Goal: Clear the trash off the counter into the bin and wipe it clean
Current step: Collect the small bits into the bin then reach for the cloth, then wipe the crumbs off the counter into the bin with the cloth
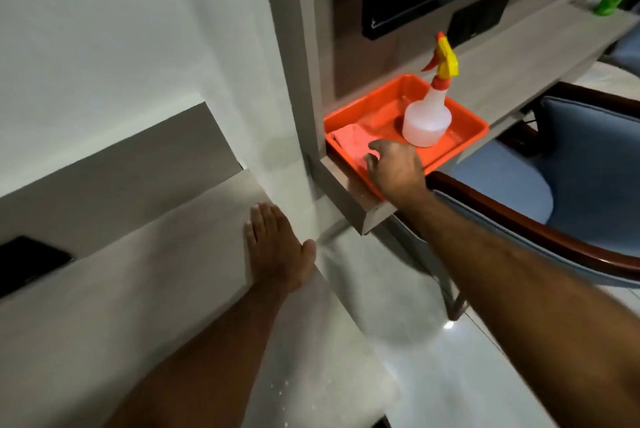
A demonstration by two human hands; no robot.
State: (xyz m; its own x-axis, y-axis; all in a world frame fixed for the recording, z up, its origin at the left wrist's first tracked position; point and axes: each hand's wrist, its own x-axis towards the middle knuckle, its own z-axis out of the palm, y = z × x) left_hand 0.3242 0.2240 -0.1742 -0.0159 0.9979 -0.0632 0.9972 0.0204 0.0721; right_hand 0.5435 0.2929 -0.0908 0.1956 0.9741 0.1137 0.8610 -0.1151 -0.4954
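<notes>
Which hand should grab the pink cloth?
Probably the right hand: it's already at the pink cloth in the orange plastic tray. The left hand lies flat on the grey counter.

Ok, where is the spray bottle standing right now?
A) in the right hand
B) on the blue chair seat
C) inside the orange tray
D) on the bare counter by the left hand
C: the spray bottle stands upright inside the orange tray, with the right hand reaching over the pink cloth beside it and not touching the bottle.
</notes>
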